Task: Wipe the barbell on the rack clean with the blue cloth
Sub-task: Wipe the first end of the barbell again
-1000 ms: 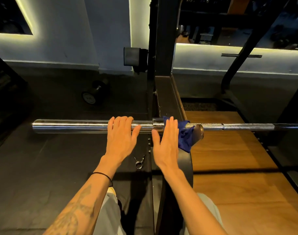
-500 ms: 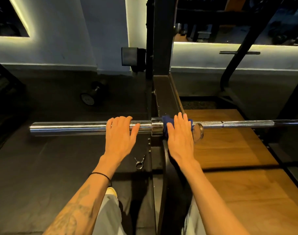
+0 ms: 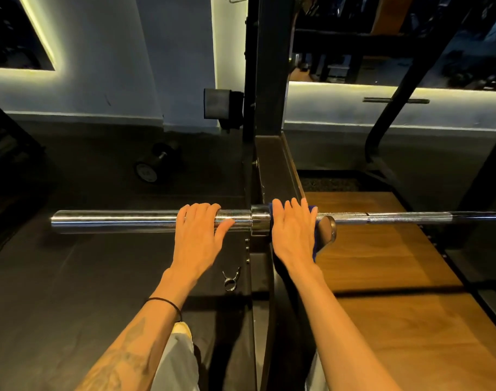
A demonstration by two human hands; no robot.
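Barbell (image 3: pixel 114 221) lay horizontal across the frame, resting on the rack (image 3: pixel 269 108), w/ its chrome sleeve running out toward 9 o'clock and the knurled shaft toward 3 o'clock. Left hand (image 3: pixel 198 238) sat palm-down on the sleeve just left of the collar, fingers draped over the top of the bar toward 12 o'clock and curled round it, thumb spread out toward 3 o'clock along the near side. Left forearm came up from 7 o'clock, wrist nearly straight, thin black band (image 3: pixel 167 304) round it. Right hand (image 3: pixel 293 232) lay flat, fingers straight and slightly fanned toward 12 o'clock, pressing the blue cloth (image 3: pixel 311 210) onto the bar just right of the collar, beside the rack's hook. Cloth was mostly hidden under the palm; only edges showed at the fingertips and near the wrist at 5 o'clock. Right forearm rose from 5 o'clock. Spring collar clip (image 3: pixel 231 279) lay on the dark floor (image 3: pixel 57 292) between the forearms, nearer the left. Dumbbell (image 3: pixel 156 163) lay on the floor at 11 o'clock, well apart from the bar.
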